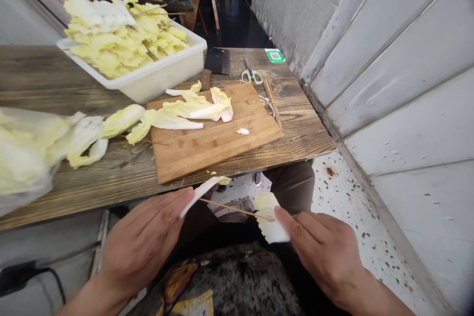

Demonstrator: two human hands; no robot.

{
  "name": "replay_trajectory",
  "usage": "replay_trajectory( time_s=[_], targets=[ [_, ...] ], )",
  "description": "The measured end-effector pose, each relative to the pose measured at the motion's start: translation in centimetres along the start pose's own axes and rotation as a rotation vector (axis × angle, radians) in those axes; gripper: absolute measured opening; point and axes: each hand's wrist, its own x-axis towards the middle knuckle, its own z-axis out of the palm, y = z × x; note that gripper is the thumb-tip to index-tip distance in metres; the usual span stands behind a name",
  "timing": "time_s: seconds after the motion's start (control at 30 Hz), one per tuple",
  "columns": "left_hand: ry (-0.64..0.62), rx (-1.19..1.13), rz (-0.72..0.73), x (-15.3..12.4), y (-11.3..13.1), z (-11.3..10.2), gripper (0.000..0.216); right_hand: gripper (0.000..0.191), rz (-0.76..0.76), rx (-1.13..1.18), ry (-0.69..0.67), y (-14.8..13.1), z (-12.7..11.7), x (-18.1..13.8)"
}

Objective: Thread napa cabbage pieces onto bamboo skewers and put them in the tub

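Note:
In front of my lap, my left hand pinches a narrow white strip of napa cabbage leaf with a yellow tip. My right hand grips a wider piece of cabbage leaf. A thin wooden skewer lies across the right-hand piece and reaches to the strip at the left; I cannot tell whether its point has entered that strip. Beyond my hands is a wooden cutting board with several cut leaves and a small white scrap.
A white plastic tub heaped with skewered leaves stands at the back left. Nearer, a clear bag holds more cabbage. Scissors, loose skewers and a cleaver lie around the board. A panelled wall borders the right side.

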Motion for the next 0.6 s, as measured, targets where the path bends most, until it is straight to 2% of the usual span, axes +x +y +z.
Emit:
replay_trajectory(
  time_s=[0.37,0.53,0.6],
  targets=[
    [-0.043,0.029,0.066,0.0,0.1,-0.5,0.072,0.033,-0.03,-0.062,-0.013,-0.2,-0.6,0.6],
    [-0.155,-0.058,0.058,-0.7,-0.6,-0.4,0.075,0.032,-0.029,-0.069,0.001,-0.3,-0.7,0.5],
    [-0.153,-0.017,0.081,-0.9,-0.9,-0.5,0.072,0.032,-0.034,-0.062,-0.003,-0.3,-0.8,0.6]
  ],
)
